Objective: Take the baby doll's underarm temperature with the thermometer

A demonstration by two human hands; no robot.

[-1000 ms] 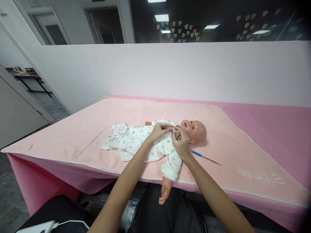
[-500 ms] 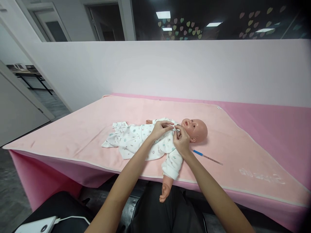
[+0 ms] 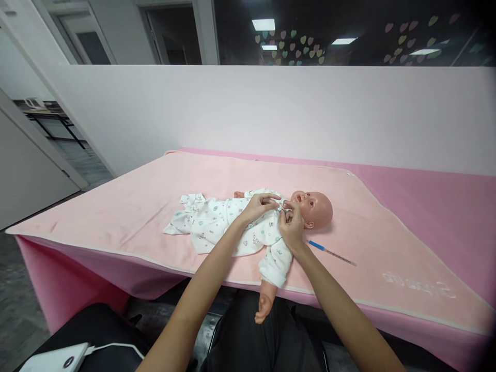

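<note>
A baby doll lies on its back on a pink blanket, head to the right, dressed in a white printed romper. One doll arm hangs over the near table edge. My left hand pinches the romper's collar at the doll's chest. My right hand pinches the same collar right beside it, close under the doll's chin. The fingertips of both hands meet at the neckline.
A thin thermometer with a blue end lies on the blanket right of the doll. A white partition wall stands behind the table. A white device with a cable sits on my lap at lower left.
Both hands stay at the romper's neckline, with only small finger movements. The view has shifted slightly.
</note>
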